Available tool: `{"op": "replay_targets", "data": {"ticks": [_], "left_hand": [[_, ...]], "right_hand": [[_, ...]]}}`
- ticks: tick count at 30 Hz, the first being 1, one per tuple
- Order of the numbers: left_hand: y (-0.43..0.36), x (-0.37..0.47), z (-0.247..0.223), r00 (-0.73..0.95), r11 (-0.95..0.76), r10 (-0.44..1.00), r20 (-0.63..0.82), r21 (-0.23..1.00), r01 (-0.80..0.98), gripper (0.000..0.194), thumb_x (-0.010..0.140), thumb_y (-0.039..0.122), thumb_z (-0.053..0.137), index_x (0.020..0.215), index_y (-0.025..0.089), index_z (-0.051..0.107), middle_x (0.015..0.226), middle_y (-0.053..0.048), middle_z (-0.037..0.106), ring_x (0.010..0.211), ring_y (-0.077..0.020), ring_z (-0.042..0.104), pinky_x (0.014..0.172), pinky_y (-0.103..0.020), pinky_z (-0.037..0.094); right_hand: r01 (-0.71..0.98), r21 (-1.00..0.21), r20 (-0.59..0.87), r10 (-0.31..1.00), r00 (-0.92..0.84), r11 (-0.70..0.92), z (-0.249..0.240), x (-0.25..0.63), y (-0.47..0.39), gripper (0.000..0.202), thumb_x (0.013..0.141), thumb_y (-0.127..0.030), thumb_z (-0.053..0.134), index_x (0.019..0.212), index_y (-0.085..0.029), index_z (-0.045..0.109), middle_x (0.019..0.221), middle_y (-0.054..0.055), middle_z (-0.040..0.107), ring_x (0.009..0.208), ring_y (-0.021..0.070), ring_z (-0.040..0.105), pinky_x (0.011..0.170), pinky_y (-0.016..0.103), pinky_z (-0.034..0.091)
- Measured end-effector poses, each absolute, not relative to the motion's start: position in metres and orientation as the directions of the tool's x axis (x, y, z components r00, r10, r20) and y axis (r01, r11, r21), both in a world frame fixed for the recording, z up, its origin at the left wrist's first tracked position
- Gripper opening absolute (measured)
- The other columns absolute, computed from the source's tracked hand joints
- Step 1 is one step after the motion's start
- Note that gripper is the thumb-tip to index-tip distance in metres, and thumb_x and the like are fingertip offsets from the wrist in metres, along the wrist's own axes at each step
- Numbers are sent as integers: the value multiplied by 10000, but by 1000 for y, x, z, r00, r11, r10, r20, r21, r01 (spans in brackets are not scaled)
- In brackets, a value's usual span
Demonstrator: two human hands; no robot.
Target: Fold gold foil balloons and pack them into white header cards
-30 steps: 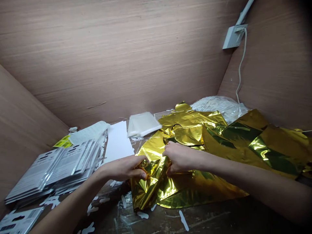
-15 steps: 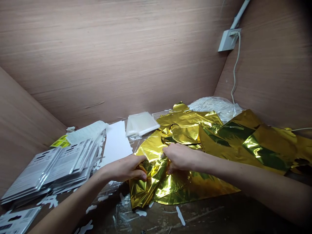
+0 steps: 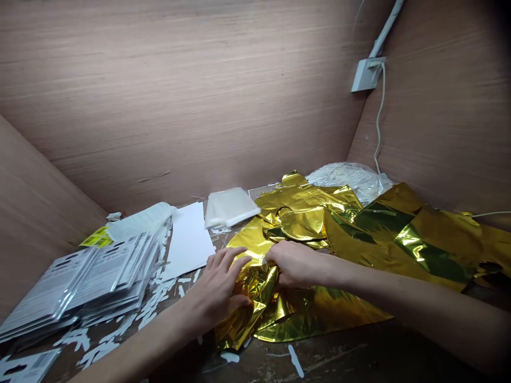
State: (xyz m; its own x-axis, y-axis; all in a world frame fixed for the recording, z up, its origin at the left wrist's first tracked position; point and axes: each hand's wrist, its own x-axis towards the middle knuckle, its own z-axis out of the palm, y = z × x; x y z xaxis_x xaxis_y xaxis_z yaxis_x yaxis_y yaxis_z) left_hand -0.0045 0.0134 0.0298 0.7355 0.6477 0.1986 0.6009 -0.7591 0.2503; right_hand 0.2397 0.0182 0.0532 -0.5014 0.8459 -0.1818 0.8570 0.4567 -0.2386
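A flat, crumpled gold foil balloon (image 3: 255,284) lies in front of me, creased between my hands. My right hand (image 3: 295,263) is closed on its upper part, with the fingertips hidden in the folds. At the balloon's left side my left hand (image 3: 221,282) is spread, fingers apart and thumb away from them, resting against the foil. More gold foil pieces (image 3: 435,239) spread out beyond and to the right, some overlapping the one under my hands.
Packed flat sleeves with printed cards (image 3: 107,271) are stacked on the left, near white paper sheets (image 3: 189,234). Clear plastic bags (image 3: 231,206) lie at the back. Small white cutouts (image 3: 295,360) litter the dark table. A socket box (image 3: 367,74) hangs on the wall.
My left hand has loosened from its pinch, and its fingers have spread over the foil. My right hand keeps its grip. The foil between them is more bunched.
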Motion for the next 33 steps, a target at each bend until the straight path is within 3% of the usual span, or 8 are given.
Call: {"op": "replay_targets", "data": {"ticks": [3, 5, 10, 15, 19, 24, 29, 33], "left_hand": [[0, -5, 27, 814, -832, 546, 199, 246, 497, 359, 948, 132, 608, 1281, 251, 549, 1375, -108, 569, 1196, -287, 545, 979, -449, 513], [-8, -5, 25, 868, -862, 469, 163, 297, 410, 259, 1008, 99, 458, 1180, 237, 594, 1250, -91, 644, 1045, -233, 602, 847, -358, 547], [-20, -4, 15, 858, -861, 453, 243, 367, 351, 286, 1010, 113, 424, 1205, 212, 608, 1262, -85, 694, 1037, -239, 609, 869, -377, 559], [-31, -4, 10, 808, -832, 534, 249, 327, 449, 517, 920, 286, 609, 1408, 139, 520, 1419, -143, 613, 1164, -320, 575, 1001, -492, 545], [-37, -2, 9, 832, -864, 500, 239, 203, 461, 483, 987, 177, 486, 1462, 92, 474, 1491, -149, 563, 1225, -298, 586, 1057, -485, 535], [-40, -2, 5, 849, -868, 495, 186, 154, 472, 499, 1023, 184, 445, 1507, 64, 435, 1536, -154, 512, 1453, -303, 438, 1163, -473, 471], [-38, -3, -6, 840, -852, 518, 163, 182, 490, 520, 1044, 199, 405, 1546, 65, 377, 1604, -167, 393, 1518, -276, 312, 1230, -484, 367], [-37, -2, -9, 849, -857, 505, 155, 205, 472, 535, 1016, 154, 432, 1542, 66, 385, 1606, -174, 383, 1523, -279, 277, 1242, -477, 337]], "right_hand": [[847, -325, -159, 859, -488, 421, 52, 245, 17, 352, 715, -253, 746, 1063, -207, 721, 963, 81, 751, 871, 259, 686, 655, 281, 411], [828, -415, -143, 872, -468, 377, 52, 251, 18, 537, 682, -306, 797, 1193, -215, 664, 1017, 74, 734, 918, 262, 674, 681, 283, 430], [780, -613, -232, 915, -330, 126, 49, 272, 17, 940, 614, -325, 850, 1461, -188, 466, 1112, 81, 689, 906, 248, 665, 700, 303, 473], [598, -793, -334, 904, -268, -115, 41, 287, 3, 899, 657, -225, 802, 1471, -142, 428, 1086, 83, 709, 879, 231, 676, 717, 311, 509], [418, -879, -346, 910, -230, -228, 32, 287, -6, 912, 730, -240, 759, 1530, -155, 329, 984, 63, 722, 850, 234, 690, 700, 314, 522], [494, -862, -188, 976, -111, -110, 23, 281, -9, 933, 757, -252, 748, 1557, -165, 277, 942, 50, 696, 855, 244, 693, 769, 362, 532], [667, -744, -62, 998, -8, -41, 24, 277, -18, 859, 775, -280, 721, 1534, -137, 345, 749, -19, 622, 644, 191, 613, 607, 300, 452], [709, -705, 4, 1000, -27, 22, 25, 282, -29, 599, 811, -313, 686, 1370, -134, 564, 726, -7, 649, 638, 179, 606, 589, 282, 435]]}}
